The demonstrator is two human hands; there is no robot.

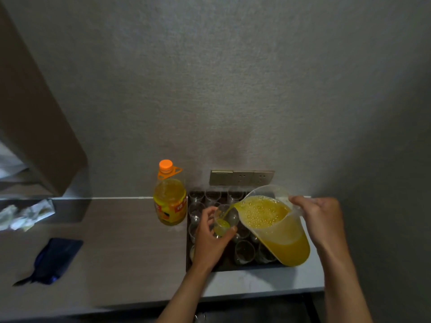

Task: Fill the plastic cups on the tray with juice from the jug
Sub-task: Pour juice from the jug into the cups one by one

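A bottle (169,201) stands just left of the tray (233,266), cups (244,251) on it.

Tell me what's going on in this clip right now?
A person is pouring orange juice from a tilted clear jug, held at its handle by the right hand, into a plastic cup that the left hand holds above the dark tray. The cup has only a little juice at the bottom so far. The other cups on the tray look mostly empty. A juice bottle with an orange cap stands beside the tray on the counter.
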